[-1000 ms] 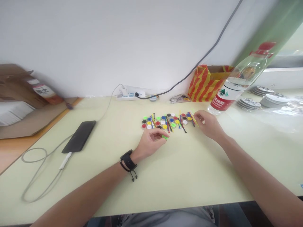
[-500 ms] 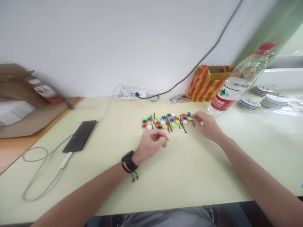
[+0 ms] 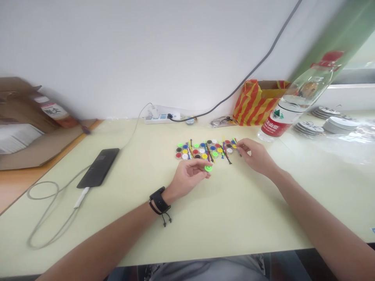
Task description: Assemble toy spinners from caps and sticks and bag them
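Between the thumb and fingers of my left hand (image 3: 190,176) is a bright green round disc (image 3: 208,168) with a raised centre, held just above the table in front of the rows. My right hand (image 3: 255,155) is at the right end of the rows, fingertips pinched together beside a few thin plastic sticks. What those fingertips grip, if anything, is too small to make out. Small round discs (image 3: 202,151) in red, blue, yellow, green, black and white lie in rows. Bundles of thin coloured sticks (image 3: 226,153) lie between and across them.
A large water bottle (image 3: 274,124) and a striped bag (image 3: 258,102) stand behind my right hand. White round plates (image 3: 341,125) are stacked at far right. A charging phone (image 3: 99,168) lies left; a power strip (image 3: 164,116) sits along the wall. A cardboard box (image 3: 26,146) is at far left.
My left fingers have turned and loosened slightly, so the green disc now shows its full face. My right hand has stayed almost in place at the end of the rows.
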